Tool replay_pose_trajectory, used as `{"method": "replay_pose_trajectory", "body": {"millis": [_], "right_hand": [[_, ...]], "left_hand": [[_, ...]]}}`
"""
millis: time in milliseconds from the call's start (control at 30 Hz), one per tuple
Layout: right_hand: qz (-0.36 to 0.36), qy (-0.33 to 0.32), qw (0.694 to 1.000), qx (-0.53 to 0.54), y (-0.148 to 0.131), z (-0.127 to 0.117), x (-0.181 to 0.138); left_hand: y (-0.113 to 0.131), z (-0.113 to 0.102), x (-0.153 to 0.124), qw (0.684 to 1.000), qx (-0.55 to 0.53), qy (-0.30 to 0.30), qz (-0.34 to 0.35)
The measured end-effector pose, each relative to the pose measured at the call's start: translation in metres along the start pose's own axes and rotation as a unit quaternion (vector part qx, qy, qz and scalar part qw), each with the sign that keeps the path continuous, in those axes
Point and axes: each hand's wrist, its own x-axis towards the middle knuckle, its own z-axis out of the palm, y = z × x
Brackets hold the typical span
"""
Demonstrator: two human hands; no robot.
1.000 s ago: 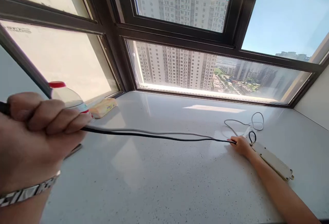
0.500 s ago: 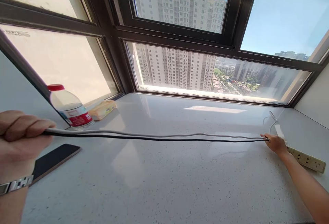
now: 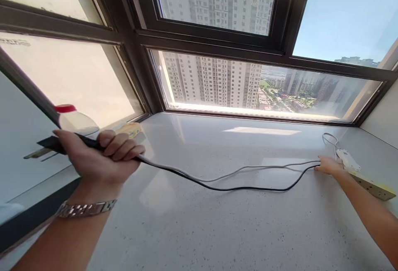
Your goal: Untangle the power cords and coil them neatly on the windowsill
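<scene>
My left hand (image 3: pixel 102 155) is closed around a black cable and a white cable near their plug end; a dark plug (image 3: pixel 46 144) with metal prongs sticks out to the left of my fist. The black cable (image 3: pixel 242 188) and the white cable (image 3: pixel 245 168) sag across the white speckled window ledge (image 3: pixel 199 221) to my right hand (image 3: pixel 329 165). That hand pinches both cables at the far right, beside a cream power strip (image 3: pixel 370 181) and a white adapter (image 3: pixel 350 159). A metal watch band (image 3: pixel 85 208) circles my left wrist.
A plastic bottle with a red cap (image 3: pixel 73 119) stands at the left behind my hand, with a yellow packet (image 3: pixel 130 129) beside it. Dark window frames (image 3: pixel 217 47) run along the back and left of the ledge. A white wall (image 3: pixel 382 117) closes the right side.
My left hand has moved rightward and forward, so the cables, taut before, now hang slack in a curve. The plug end now shows past my fist. The phone on the ledge is out of sight.
</scene>
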Motion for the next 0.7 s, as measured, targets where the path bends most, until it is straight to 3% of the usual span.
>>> {"method": "replay_pose_trajectory", "body": {"millis": [100, 167, 267, 367, 500, 567, 700], "right_hand": [[-0.214, -0.029, 0.974, 0.066, -0.061, -0.009, -0.042], [-0.361, -0.075, 0.915, 0.166, -0.110, -0.013, -0.080], [-0.461, -0.104, 0.829, 0.298, -0.182, -0.012, -0.137], [-0.498, -0.057, 0.782, 0.369, -0.233, 0.003, -0.173], [-0.450, -0.061, 0.804, 0.383, -0.254, 0.027, -0.180], [-0.423, -0.051, 0.821, 0.379, -0.249, 0.029, -0.169], [-0.366, 0.030, 0.874, 0.319, -0.224, 0.022, -0.137]], "left_hand": [[-0.038, 0.011, -0.009, 0.991, -0.034, -0.081, -0.103], [-0.070, 0.017, -0.018, 0.979, -0.068, -0.114, -0.156], [-0.117, 0.024, -0.038, 0.948, -0.102, -0.169, -0.249], [-0.153, 0.026, -0.059, 0.916, -0.121, -0.210, -0.320], [-0.169, 0.021, -0.068, 0.895, -0.123, -0.230, -0.362], [-0.166, 0.018, -0.063, 0.904, -0.114, -0.221, -0.348], [-0.161, 0.011, -0.045, 0.935, -0.088, -0.170, -0.299]]}}
